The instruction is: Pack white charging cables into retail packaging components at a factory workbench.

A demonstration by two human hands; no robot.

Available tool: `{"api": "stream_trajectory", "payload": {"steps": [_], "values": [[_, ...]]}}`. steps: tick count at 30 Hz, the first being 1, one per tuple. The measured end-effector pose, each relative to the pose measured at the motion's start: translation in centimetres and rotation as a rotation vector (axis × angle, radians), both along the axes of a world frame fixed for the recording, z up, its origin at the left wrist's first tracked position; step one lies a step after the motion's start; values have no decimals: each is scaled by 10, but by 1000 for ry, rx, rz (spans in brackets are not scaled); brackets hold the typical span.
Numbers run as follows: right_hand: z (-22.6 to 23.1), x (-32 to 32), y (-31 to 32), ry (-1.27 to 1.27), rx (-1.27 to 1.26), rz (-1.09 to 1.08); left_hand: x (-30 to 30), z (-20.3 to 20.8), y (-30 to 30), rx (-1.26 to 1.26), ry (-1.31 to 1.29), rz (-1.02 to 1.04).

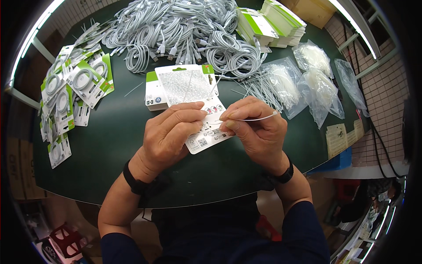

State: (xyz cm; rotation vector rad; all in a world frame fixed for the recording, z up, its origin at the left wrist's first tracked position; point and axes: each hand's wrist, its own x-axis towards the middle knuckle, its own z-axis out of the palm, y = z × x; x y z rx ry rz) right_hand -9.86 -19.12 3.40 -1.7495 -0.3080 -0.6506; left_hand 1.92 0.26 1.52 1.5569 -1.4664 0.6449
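The person's left hand (171, 130) is clamped on the left edge of a white printed card (215, 140), which is tilted above the dark green surface (101, 154) in front of the body. The right hand (252, 125) pinches a thin white cable tie (259, 118) between thumb and forefinger at the card's right side; the tie's head end sticks out rightward over the knuckles. The fingertips of both hands nearly meet over the card, and what lies behind it is hidden.

Just beyond the held card sits a stack of green-and-white cards (151, 90), partly covered by it. Farther back spreads a large heap of coiled grey USB cables (176, 33), with taller card stacks (281, 22) to its right and a cardboard box (314, 12) behind them. Loose cable ties (261, 90) lie fanned out beyond the right hand, next to clear plastic bags (321, 90) of more ties. To the left, carded cable coils (81, 81) overlap in a pile. A yellowed paper sheet (337, 141) lies near the surface's right edge.
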Motion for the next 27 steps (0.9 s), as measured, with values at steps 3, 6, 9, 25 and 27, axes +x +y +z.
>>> {"api": "stream_trajectory", "payload": {"steps": [3, 6, 9, 25, 27], "values": [[3, 1, -2, -28, -89, -7, 0, 0, 0, 4, -4, -1], [4, 4, -3, -22, -168, -1, -2, 1, 0, -3, 14, -6], [6, 6, -4, 19, -240, 19, -4, -1, 0, 9, 24, -19], [30, -5, -27, 475, 152, 559, -48, 33, 5, 82, -89, -79], [28, -5, -29, 533, 217, 592, -52, 28, 1, 77, -4, -137]]}}
